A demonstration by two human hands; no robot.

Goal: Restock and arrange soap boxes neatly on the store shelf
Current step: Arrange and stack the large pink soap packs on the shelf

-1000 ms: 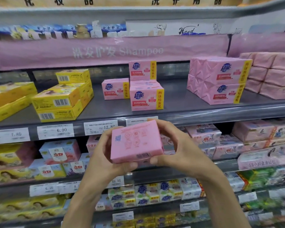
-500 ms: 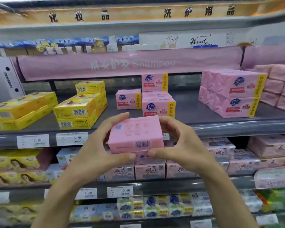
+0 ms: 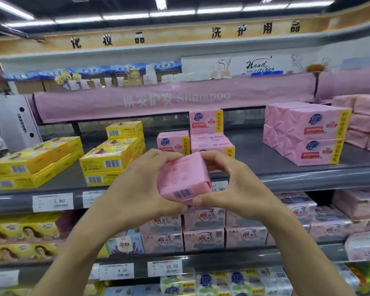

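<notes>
Both hands keep the pink soap box between them: the left hand curls around its left side and the right hand pinches its right side, with thumbs under the near edge and fingers over the far top edge, so each grip is closed on the box. It is held in the air, tilted, just in front of the edge of the grey shelf and not resting on it, with the barcode side turned to the near side. Directly behind it stand the small pink boxes, one of them upright on top of the others at the far side. I think the main danger is a push against this little pile when the box goes in, because the upright one looks easy to knock over. A second danger is that the box slips if one hand lets go, since the hold seems to be mostly at the edges. It may also end up with the barcode facing the customer. The printed front of the held box is not visible, the nearest box of the pile and one price tag are partly covered by the hands, and both arms are cut off at the bottom edge. Small print on the labels is too blurred to read.
</notes>
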